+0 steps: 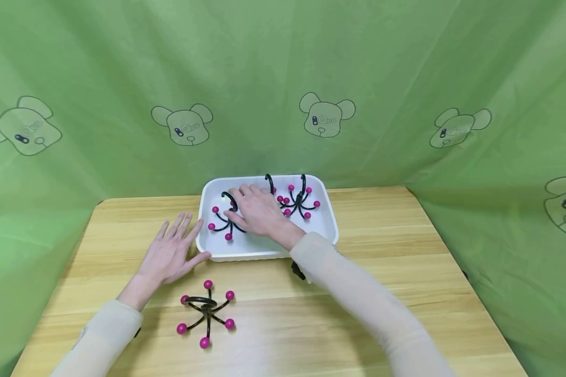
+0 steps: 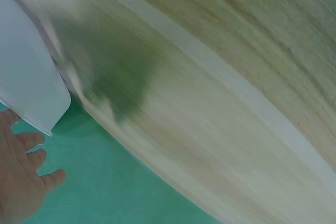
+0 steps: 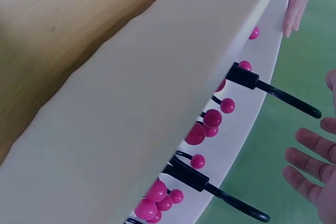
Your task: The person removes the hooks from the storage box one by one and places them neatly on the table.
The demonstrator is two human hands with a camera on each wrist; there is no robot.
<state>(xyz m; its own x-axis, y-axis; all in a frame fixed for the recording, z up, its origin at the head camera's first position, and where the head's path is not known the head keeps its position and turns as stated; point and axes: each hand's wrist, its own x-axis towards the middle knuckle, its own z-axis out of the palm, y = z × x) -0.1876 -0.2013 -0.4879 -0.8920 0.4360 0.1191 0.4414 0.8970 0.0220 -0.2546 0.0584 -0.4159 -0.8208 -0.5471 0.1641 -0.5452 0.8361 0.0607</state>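
Note:
Over the white tray [image 1: 252,256] my right hand [image 1: 258,212] hovers with loosely spread fingers; in the right wrist view those fingers [image 3: 310,166] grip nothing. Close to its thumb is a black hooked frame [image 1: 230,222], whose curved arms end in pink balls. Another such frame [image 1: 300,201] sits in the tray's right half; the black hook [image 1: 269,181] of a third rises between them, mostly hidden by the hand. My left hand [image 1: 170,255] lies with straight fingers against the tray's left side. Nearer me, one more pink-tipped frame [image 1: 208,310] stands on the table.
The wooden table [image 1: 382,314] runs back to a green curtain [image 1: 264,68] printed with bear heads, which also hangs along both sides. The tray stands at the table's back edge, close to the curtain.

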